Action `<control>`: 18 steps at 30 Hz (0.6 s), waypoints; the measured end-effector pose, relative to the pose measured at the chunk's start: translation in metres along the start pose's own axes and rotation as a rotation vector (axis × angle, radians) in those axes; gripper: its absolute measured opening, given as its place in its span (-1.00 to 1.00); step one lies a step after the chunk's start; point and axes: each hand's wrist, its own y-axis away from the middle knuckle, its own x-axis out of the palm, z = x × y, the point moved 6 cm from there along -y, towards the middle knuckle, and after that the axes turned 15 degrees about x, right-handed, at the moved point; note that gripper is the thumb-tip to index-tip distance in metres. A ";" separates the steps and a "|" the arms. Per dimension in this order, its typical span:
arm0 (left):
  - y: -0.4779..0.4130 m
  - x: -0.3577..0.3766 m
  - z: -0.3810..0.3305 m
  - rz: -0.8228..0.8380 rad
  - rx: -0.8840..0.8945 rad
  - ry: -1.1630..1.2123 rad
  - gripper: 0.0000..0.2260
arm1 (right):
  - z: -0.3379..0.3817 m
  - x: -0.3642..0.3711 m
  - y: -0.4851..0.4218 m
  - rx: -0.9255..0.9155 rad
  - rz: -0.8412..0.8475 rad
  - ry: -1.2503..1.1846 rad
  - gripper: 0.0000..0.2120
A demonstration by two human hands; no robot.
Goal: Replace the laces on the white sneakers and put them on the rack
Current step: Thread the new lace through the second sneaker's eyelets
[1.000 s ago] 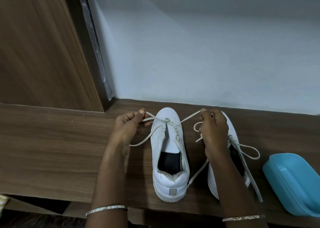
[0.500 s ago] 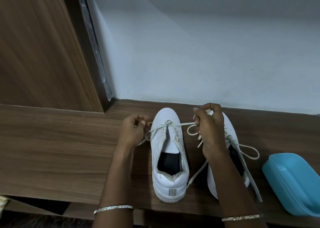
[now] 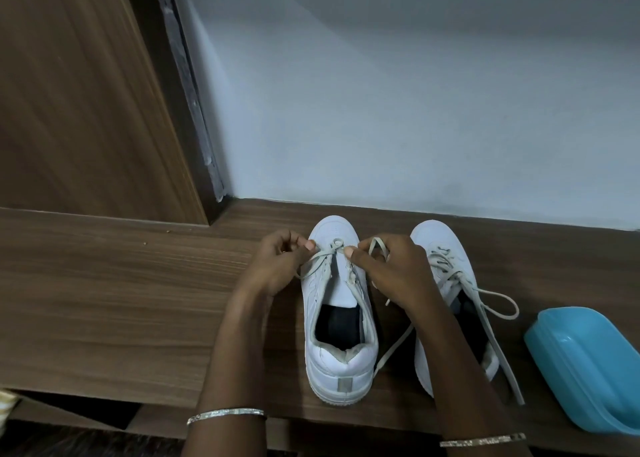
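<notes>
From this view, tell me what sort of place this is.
Likely a home, perhaps by a wardrobe or shoe shelf: two white sneakers sit on a wood-grain ledge against a plain wall, beside a wooden panel.

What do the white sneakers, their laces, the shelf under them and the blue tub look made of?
White sneakers: smooth, matte leather or faux leather, with stitched panels.
Laces: flat woven fabric, off-white, limp.
Shelf: wood-grain laminate probably, given the even printed-looking grain; matte.
Blue tub: moulded plastic, uniform colour, rounded corners, soft sheen.
</notes>
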 end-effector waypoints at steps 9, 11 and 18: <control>0.003 -0.038 -0.016 -0.333 -0.047 0.802 -0.85 | -0.002 0.003 0.000 0.032 0.024 0.005 -0.81; 0.001 -0.047 -0.013 -0.399 -0.020 0.908 -0.86 | -0.003 0.002 -0.001 0.018 -0.008 0.007 -0.83; 0.006 -0.077 -0.013 -0.552 0.072 0.754 -0.69 | -0.010 0.005 -0.011 0.001 -0.077 0.025 -0.85</control>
